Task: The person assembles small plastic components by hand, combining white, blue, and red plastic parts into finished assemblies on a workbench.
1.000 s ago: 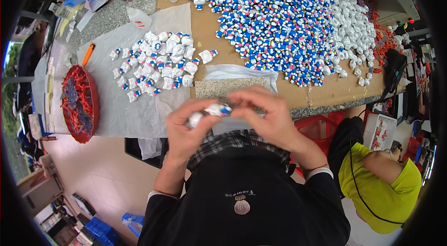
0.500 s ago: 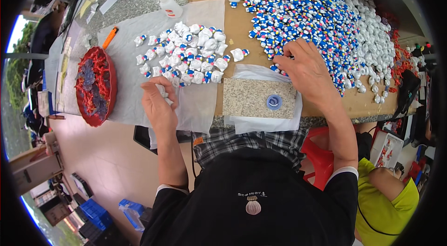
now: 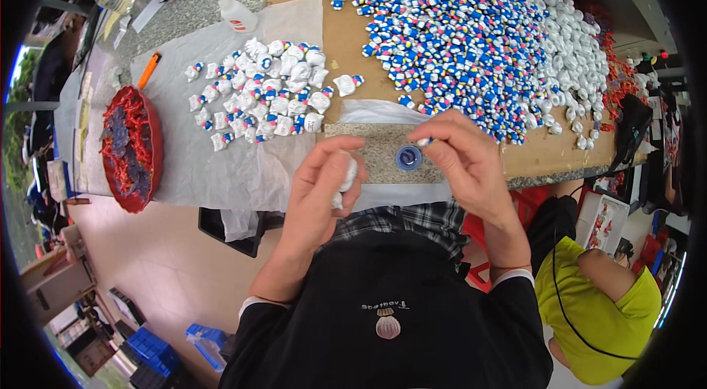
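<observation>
My left hand (image 3: pixel 321 181) is curled around small white figurine heads (image 3: pixel 347 175), which show between the fingers; how many is hidden. My right hand (image 3: pixel 468 162) pinches a small figurine body (image 3: pixel 425 142) between thumb and forefinger, just above and right of a small round cup of blue liquid (image 3: pixel 409 158). The cup stands on a speckled stone tile (image 3: pixel 368 140) at the table's near edge. To the left lies a group of white-headed figurines (image 3: pixel 269 87) on a white sheet (image 3: pixel 158 146). Beyond my right hand spreads a large heap of blue figurine bodies (image 3: pixel 456 36).
White heads (image 3: pixel 567 50) are heaped at the right. A red scalloped tray (image 3: pixel 151 161) of red and purplish pieces sits at the left edge. White squeeze bottles (image 3: pixel 239 15) and orange cutters (image 3: pixel 149 69) lie farther back. A person in a yellow-green shirt (image 3: pixel 604 315) is at the right.
My right hand has come back from the blue heap to the cup with a figurine body. My left hand has moved right toward the tile, still holding white heads. The view has shifted slightly.
</observation>
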Tool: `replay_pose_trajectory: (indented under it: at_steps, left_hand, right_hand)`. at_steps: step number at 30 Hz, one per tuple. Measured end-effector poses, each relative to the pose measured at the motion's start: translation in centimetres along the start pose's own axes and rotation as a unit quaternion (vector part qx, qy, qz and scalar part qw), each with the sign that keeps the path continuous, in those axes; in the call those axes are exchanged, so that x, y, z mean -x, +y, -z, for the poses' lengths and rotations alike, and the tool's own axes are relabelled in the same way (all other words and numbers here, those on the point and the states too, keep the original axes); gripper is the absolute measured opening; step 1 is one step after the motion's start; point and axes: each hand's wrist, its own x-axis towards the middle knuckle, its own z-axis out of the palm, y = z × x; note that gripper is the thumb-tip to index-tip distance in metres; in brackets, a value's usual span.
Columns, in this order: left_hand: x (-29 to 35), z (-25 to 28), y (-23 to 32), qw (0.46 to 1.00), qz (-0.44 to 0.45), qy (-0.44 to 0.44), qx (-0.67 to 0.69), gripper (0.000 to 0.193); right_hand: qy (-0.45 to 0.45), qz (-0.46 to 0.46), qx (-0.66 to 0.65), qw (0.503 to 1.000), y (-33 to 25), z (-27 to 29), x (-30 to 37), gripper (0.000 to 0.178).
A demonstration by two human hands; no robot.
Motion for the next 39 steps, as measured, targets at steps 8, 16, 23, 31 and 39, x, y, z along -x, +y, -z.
replay_pose_trajectory:
  at_steps: [8, 16, 23, 31, 39]
  left_hand:
    - [-0.6, -2.1, -2.5, 0.994, 0.013, -0.073, -0.084, 0.017]
    - [-0.5, -1.8, -1.3, 0.999, 0.006, -0.031, -0.015, 0.035]
    - [-0.1, -1.1, 0.5, 0.996, 0.084, 0.01, -0.011, 0.044]
    - [0.3, 0.7, -0.1, 0.997, 0.016, -0.047, -0.058, 0.027]
    - [-0.1, 0.1, -0.6, 0.994, 0.035, -0.028, -0.104, 0.031]
  right_hand:
    - [0.003, -0.084, -0.113, 0.99, -1.2, -0.8, 2.0, 0.014]
    - [0.039, 0.016, 0.081, 0.996, -0.2, 0.4, 1.5, 0.019]
    - [-0.135, 0.114, 0.296, 0.939, -0.4, -0.2, 0.7, 0.024]
    - [-0.138, 0.075, 0.279, 0.948, -0.6, -0.5, 1.5, 0.02]
    - [-0.009, -0.13, -0.099, 0.986, -0.8, -0.4, 1.9, 0.016]
